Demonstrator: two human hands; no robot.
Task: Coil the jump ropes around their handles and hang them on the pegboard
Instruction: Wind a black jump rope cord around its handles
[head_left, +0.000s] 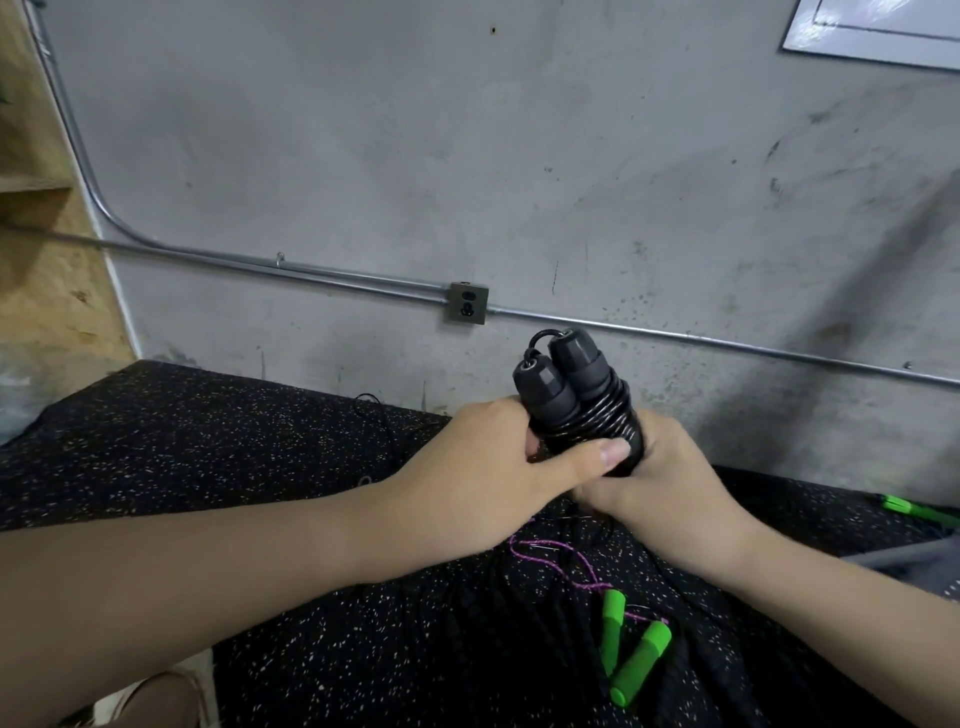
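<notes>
Black, glossy cord wound in tight turns round two black handles (563, 387), held upright side by side between both hands, above the black speckled rubber surface (218, 441). Left hand (488, 467) curled round the lower part of the bundle, thumb laid flat across the coils. Right hand (660, 473) gripping the same bundle from the other side, fingers hidden behind the coils. Handle tops sticking up clear of both hands, a short loop of cord bridging them.

Below the right hand, on the surface: two green handles (631, 649) lying in a V, with a thin purple rope (550, 551) trailing up from them to beneath the wrists, over a tangle of further dark cords hard to tell apart. Far right of the right hand, another green piece (914, 508) at the surface edge.

Behind the hands, a scuffed grey concrete wall (467, 156), a metal conduit (727, 343) running along it, and an outlet box (468, 303) just above and left of the handle tops.
</notes>
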